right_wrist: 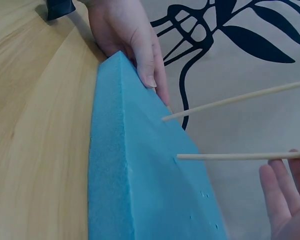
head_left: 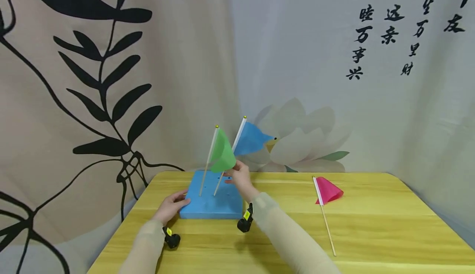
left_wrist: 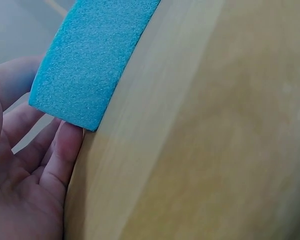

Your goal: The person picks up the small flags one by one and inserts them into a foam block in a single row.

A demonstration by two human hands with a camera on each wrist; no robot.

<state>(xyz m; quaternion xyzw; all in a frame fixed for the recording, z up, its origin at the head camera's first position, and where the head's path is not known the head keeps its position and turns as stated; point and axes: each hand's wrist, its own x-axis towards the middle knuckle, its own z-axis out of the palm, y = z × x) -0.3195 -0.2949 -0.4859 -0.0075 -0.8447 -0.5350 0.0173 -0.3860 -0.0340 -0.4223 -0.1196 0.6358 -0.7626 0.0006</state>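
Observation:
A blue foam block (head_left: 211,208) lies flat on the table, several small holes in its top. My left hand (head_left: 172,206) holds its left edge, thumb on the top and fingers along the side, as the left wrist view shows the block's corner (left_wrist: 85,75) against them. A green flag (head_left: 222,150) stands in the block on a thin wooden stick (right_wrist: 230,103), slightly tilted. To its right, my right hand (head_left: 242,179) pinches the stick (right_wrist: 220,157) of a blue flag (head_left: 251,139). That stick's lower end meets the block's top; how deep it sits is unclear.
A pink flag (head_left: 329,191) on a wooden stick lies on the table (head_left: 386,220) to the right. Behind the table hangs a pale curtain (head_left: 193,68) with dark plant prints and writing. Black wrist cameras (head_left: 172,240) sit at both wrists.

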